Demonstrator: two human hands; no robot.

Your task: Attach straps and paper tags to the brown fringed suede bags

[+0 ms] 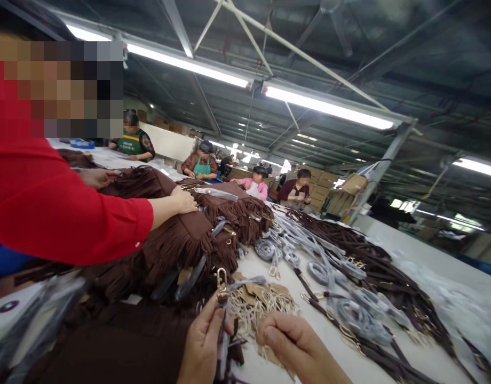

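Note:
My left hand (pixel 200 344) is wrapped round the end of a strap (pixel 222 333) in clear plastic. A gold snap hook (pixel 221 278) on the strap sticks up above my fingers. To its right, my right hand (pixel 291 344) is closed, thumb against the curled fingers; what it holds, if anything, is hidden. Behind both hands lies a heap of brown card tags (pixel 265 293) with pale string loops. Brown fringed bags (pixel 177 234) are piled to the left and beyond, some with plastic-wrapped parts on them.
A co-worker's red sleeve (pixel 69 208) reaches in from the left, that person's hand (pixel 184 201) resting on the bags. Plastic-wrapped straps (pixel 353 314) and dark brown straps (pixel 361 250) spread over the white table (pixel 285 288) at right. Several other people work farther back.

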